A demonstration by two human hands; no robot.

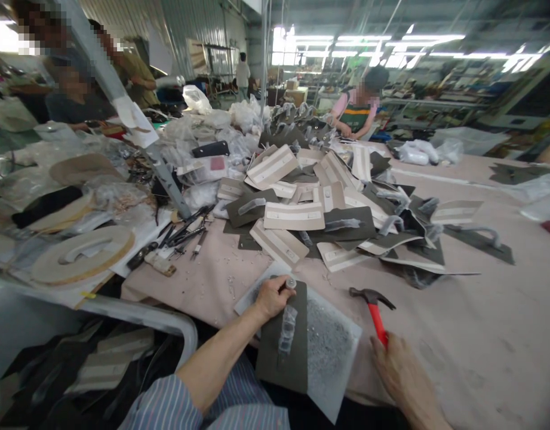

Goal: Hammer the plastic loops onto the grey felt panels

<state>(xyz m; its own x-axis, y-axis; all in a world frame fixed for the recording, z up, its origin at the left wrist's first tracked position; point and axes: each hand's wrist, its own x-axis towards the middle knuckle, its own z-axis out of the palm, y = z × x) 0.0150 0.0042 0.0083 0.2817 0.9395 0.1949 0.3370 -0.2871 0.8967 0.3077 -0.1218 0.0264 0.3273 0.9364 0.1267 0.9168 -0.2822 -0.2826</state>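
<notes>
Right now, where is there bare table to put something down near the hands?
Pink tabletop shows right of the red-handled hammer in the right hand, below the heap of panels, and again between that heap and the hand tools. It is crowded at the heap and the plastic bags.

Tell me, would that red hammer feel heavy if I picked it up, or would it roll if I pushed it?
The hammer would probably feel heaviest at its dark metal head, so it may tip that way when lifted. Its red handle looks rubbery, so it likely wouldn't slip much. The bulky head would probably stop it rolling far.
</notes>
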